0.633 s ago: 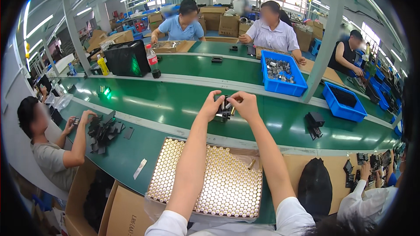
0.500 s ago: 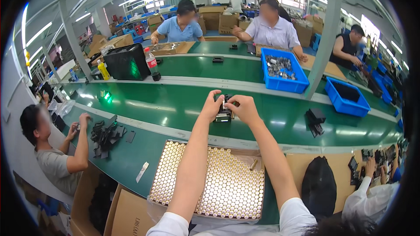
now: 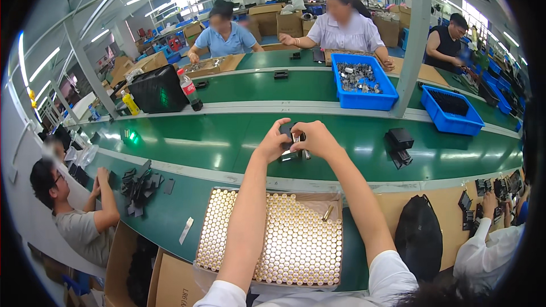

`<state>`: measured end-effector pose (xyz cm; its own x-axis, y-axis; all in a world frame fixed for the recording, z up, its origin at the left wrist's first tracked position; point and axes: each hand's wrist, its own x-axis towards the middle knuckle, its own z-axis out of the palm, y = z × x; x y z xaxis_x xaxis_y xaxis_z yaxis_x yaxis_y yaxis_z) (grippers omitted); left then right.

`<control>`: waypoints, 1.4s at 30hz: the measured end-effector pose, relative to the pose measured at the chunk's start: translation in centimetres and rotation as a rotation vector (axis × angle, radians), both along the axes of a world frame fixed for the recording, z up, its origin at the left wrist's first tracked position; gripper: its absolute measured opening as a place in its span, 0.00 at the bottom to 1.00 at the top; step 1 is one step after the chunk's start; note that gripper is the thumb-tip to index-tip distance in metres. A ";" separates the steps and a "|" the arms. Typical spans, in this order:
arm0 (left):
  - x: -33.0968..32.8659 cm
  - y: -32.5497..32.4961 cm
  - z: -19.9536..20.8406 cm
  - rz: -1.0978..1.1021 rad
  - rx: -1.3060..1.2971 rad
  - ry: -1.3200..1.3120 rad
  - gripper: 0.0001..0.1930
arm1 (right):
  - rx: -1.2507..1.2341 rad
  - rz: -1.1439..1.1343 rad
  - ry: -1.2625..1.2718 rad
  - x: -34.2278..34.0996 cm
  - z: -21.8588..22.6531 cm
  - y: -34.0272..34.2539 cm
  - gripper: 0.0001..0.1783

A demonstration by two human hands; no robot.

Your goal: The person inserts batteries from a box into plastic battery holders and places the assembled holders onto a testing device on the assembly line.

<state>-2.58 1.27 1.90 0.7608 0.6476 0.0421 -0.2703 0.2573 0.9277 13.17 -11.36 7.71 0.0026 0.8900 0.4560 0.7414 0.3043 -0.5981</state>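
Over the green belt, my left hand (image 3: 273, 142) grips a small black plastic case (image 3: 288, 131) between thumb and fingers. My right hand (image 3: 318, 138) is curled against the case's right side, thumb and fingertips pressed on it. A shiny cylindrical battery (image 3: 307, 154) shows just below the right fingers; whether they touch it is hard to tell. More black and shiny parts sit under my hands, mostly hidden. Beneath my forearms lies an open carton of upright batteries (image 3: 301, 233), and one loose battery (image 3: 327, 212) lies in its far right corner.
Black cases (image 3: 400, 143) are stacked on the belt at right. Blue bins (image 3: 367, 100) stand beyond the rail, near a cola bottle (image 3: 190, 92). Black plastic pieces (image 3: 139, 187) are piled at left, a black bag (image 3: 418, 236) at right. Co-workers sit around the line.
My right hand has turned and its fingers have closed nearer the case, which is now tilted. The view has shifted slightly. The co-worker at left has brought both hands together.
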 end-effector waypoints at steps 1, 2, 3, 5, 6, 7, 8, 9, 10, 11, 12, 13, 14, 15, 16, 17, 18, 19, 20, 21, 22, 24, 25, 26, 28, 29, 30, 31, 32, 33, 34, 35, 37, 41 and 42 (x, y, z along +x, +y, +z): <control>-0.1 -0.1 -0.2 -0.035 0.010 -0.015 0.36 | -0.064 0.007 0.024 0.4 0.2 -0.1 0.21; 0.0 -0.1 -0.3 -0.071 0.019 -0.030 0.38 | -0.128 0.013 0.049 0.7 0.4 -0.1 0.23; 0.0 -0.3 0.0 -0.072 0.016 -0.026 0.38 | -0.131 0.012 0.053 0.9 0.6 -0.2 0.23; 0.2 -0.3 0.5 -0.103 0.023 -0.022 0.40 | -0.103 0.026 0.056 1.6 0.9 0.0 0.25; 0.3 -0.5 0.6 -0.122 0.023 -0.018 0.42 | -0.093 0.030 0.060 1.8 0.8 0.0 0.26; 0.3 -0.9 0.6 -0.140 0.023 -0.015 0.43 | -0.082 0.034 0.063 1.8 0.5 -0.3 0.27; 0.5 -1.1 0.6 -0.142 0.023 -0.014 0.43 | -0.082 0.032 0.064 2.0 0.3 -0.2 0.27; 0.6 -1.3 0.7 -0.124 0.031 0.006 0.43 | -0.061 0.048 0.060 2.1 0.1 -0.2 0.27; 0.7 -1.6 0.8 -0.105 0.040 0.025 0.43 | -0.040 0.065 0.055 2.2 0.0 -0.1 0.27; 0.9 -1.8 0.9 -0.086 0.049 0.044 0.42 | -0.020 0.082 0.050 2.3 -0.1 0.0 0.27; 1.0 -1.9 1.0 -0.067 0.058 0.062 0.42 | 0.001 0.100 0.044 2.4 -0.2 0.2 0.27; 0.8 -1.9 0.8 -0.065 0.053 0.068 0.42 | -0.003 0.102 0.050 2.1 -0.2 0.1 0.27; 0.7 -1.7 0.8 -0.070 0.058 0.076 0.43 | -0.013 0.093 0.036 1.9 0.0 0.1 0.27; 0.6 -1.4 0.9 -0.076 0.063 0.085 0.44 | -0.022 0.084 0.022 1.8 0.3 0.2 0.27; 0.6 -1.2 0.9 -0.084 0.068 0.094 0.45 | -0.031 0.075 0.009 1.7 0.5 0.2 0.28; 0.4 -1.2 0.8 -0.091 0.075 0.104 0.46 | -0.040 0.064 -0.003 1.5 0.6 0.0 0.28; 0.4 -1.0 0.7 -0.099 0.079 0.108 0.46 | -0.035 0.057 0.001 1.5 0.3 0.2 0.28; 0.3 -1.0 0.5 -0.093 0.094 0.118 0.45 | -0.010 0.068 -0.013 1.3 -0.2 0.4 0.27; 0.3 -1.1 0.4 -0.082 0.110 0.124 0.44 | 0.016 0.083 -0.030 1.3 -0.7 0.6 0.26; 0.3 -1.1 0.3 -0.071 0.125 0.130 0.43 | 0.042 0.099 -0.047 1.4 -1.1 0.9 0.26; 0.5 -1.0 0.3 -0.059 0.141 0.136 0.42 | 0.068 0.115 -0.064 1.7 -1.3 1.2 0.25; 0.4 -1.2 0.5 -0.012 0.163 0.148 0.43 | 0.078 0.082 0.026 1.6 -1.2 1.0 0.24; 0.5 -1.2 0.6 0.038 0.189 0.152 0.43 | 0.090 0.052 0.109 1.8 -1.0 1.0 0.23; 0.6 -1.3 0.8 0.088 0.214 0.157 0.43 | 0.102 0.022 0.191 1.9 -0.8 1.0 0.22; 0.8 -1.4 1.0 0.127 0.248 0.159 0.44 | 0.122 -0.019 0.274 2.0 -1.0 0.9 0.21; 0.8 -1.6 0.9 0.122 0.277 0.149 0.43 | 0.153 -0.065 0.289 1.7 -1.3 1.0 0.20; 0.8 -1.7 0.7 0.121 0.306 0.137 0.42 | 0.184 -0.106 0.303 1.6 -1.7 1.3 0.19; 0.8 -1.8 0.6 0.120 0.335 0.124 0.41 | 0.214 -0.147 0.316 1.5 -2.1 1.6 0.18; 1.2 -1.6 0.5 0.119 0.363 0.111 0.40 | 0.244 -0.188 0.329 1.8 -2.4 1.9 0.17; 1.0 -1.6 0.4 0.118 0.361 0.117 0.40 | 0.242 -0.189 0.335 1.5 -2.4 1.9 0.17; 1.1 -1.5 0.4 0.100 0.340 0.106 0.40 | 0.264 -0.214 0.265 1.4 -2.4 1.9 0.17; 1.3 -1.4 0.4 0.083 0.318 0.095 0.40 | 0.286 -0.239 0.196 1.3 -2.3 1.9 0.17; 1.4 -1.4 0.3 0.047 0.274 0.072 0.40 | 0.328 -0.290 0.055 1.0 -2.3 1.8 0.17; 1.5 -1.2 -0.2 0.067 0.205 0.073 0.39 | 0.353 -0.393 -0.037 0.1 -4.0 2.3 0.18; 1.7 -1.0 -0.3 0.077 0.179 0.073 0.38 | 0.359 -0.424 -0.068 0.2 -4.3 2.6 0.18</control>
